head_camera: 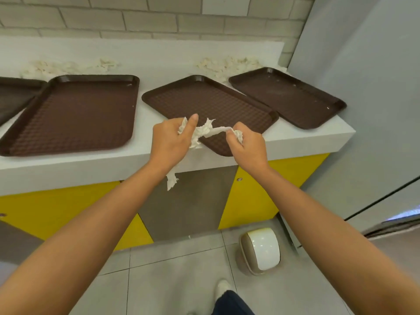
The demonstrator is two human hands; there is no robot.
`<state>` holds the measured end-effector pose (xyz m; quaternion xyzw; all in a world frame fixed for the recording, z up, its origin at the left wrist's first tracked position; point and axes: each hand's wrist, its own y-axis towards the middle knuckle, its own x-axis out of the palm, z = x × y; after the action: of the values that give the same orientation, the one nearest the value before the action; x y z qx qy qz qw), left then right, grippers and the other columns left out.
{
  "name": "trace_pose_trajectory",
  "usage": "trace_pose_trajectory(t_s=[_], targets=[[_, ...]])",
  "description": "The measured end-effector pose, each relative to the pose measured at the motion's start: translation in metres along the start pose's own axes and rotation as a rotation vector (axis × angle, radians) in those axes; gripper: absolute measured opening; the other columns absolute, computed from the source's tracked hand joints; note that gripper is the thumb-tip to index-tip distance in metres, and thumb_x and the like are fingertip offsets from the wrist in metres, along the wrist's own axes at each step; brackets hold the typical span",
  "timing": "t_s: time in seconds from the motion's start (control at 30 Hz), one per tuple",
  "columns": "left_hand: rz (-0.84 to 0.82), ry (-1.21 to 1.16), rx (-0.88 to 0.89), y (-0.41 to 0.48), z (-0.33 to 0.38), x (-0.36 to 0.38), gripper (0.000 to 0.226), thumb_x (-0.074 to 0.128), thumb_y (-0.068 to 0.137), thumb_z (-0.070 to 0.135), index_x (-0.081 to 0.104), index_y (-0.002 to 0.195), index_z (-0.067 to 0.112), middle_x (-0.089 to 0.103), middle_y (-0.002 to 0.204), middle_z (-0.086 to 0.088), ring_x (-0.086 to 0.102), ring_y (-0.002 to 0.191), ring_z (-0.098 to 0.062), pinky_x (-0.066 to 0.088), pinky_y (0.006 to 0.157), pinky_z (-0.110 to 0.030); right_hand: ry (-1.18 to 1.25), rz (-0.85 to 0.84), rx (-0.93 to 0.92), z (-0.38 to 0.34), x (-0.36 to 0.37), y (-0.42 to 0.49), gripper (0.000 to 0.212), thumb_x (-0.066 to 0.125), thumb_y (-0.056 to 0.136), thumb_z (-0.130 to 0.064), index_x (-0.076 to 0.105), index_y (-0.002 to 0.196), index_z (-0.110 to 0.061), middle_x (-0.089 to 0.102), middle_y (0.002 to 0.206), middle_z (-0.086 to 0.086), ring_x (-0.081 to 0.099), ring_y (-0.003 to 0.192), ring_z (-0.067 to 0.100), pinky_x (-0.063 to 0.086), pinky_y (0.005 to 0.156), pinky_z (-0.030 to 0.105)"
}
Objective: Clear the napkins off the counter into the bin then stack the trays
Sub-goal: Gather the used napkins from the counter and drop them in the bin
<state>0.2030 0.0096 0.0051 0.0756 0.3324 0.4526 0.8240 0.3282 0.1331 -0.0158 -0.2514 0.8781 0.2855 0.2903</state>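
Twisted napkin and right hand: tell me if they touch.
Touching. The head view shows the right hand pinching one end of the twisted napkin.

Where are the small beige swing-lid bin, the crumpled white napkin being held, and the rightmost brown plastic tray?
small beige swing-lid bin point(261, 251): head view, white lid.
crumpled white napkin point(204, 132): head view, bunched middle.
rightmost brown plastic tray point(288, 96): head view, bare floor.

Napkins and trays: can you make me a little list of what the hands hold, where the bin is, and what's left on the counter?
hands: left hand and right hand both grip one twisted napkin
bin: on the floor, below the counter's right end
trays: four brown trays spread out, not yet stacked
leftover napkins: two piles at the back of the counter
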Motion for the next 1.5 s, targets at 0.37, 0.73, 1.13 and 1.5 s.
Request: trace_pose_trajectory(t_s=[0.37, 0.73, 1.13, 1.5], targets=[[-0.105, -0.018, -0.073, -0.074, 0.029, 0.075, 0.057, 0.051, 0.095, 0.035, 0.024, 0.048, 0.018, 0.024, 0.044, 0.004, 0.03, 0.039, -0.007, 0.023, 0.043, -0.02, -0.069, -0.036, 0.066, 0.078, -0.062, -0.059, 0.027, 0.047, 0.095, -0.031, 0.044, 0.072, -0.017, 0.045, 0.053, -0.006, 0.05, 0.06, 0.024, 0.031, 0.053, 0.033], [-0.108, -0.05, -0.32, -0.151, 0.056, 0.212, 0.056, 0.051, 0.095, 0.033, 0.027, 0.046, 0.017, 0.029, 0.044, 0.002, 0.035, 0.038, -0.005, 0.028, 0.043, -0.018, -0.091, -0.232, 0.187, 0.226, -0.122, -0.11, 0.029, 0.047, 0.096, -0.03, 0.043, 0.069, -0.021, 0.044, 0.052, -0.005, 0.047, 0.058, 0.024, 0.03, 0.053, 0.031], [-0.15, 0.047, -0.596, -0.204, 0.009, 0.31, 0.057, 0.051, 0.095, 0.033, 0.027, 0.046, 0.016, 0.03, 0.045, 0.0, 0.027, 0.044, -0.011, 0.028, 0.044, -0.018, -0.097, -0.46, 0.368, 0.341, -0.091, -0.156, 0.023, 0.043, 0.097, -0.034, 0.045, 0.081, -0.017, 0.052, 0.068, 0.008, 0.05, 0.067, 0.027, 0.034, 0.058, 0.032], [-0.266, 0.09, -0.742, -0.272, -0.096, 0.407, 0.059, 0.052, 0.095, 0.031, 0.026, 0.044, 0.016, 0.029, 0.042, 0.001, 0.038, 0.035, -0.004, 0.029, 0.041, -0.016, -0.086, -0.594, 0.669, 0.456, 0.007, -0.239, 0.034, 0.042, 0.099, -0.035, 0.054, 0.111, -0.006, 0.054, 0.086, 0.004, 0.051, 0.078, 0.019, 0.037, 0.066, 0.025]])
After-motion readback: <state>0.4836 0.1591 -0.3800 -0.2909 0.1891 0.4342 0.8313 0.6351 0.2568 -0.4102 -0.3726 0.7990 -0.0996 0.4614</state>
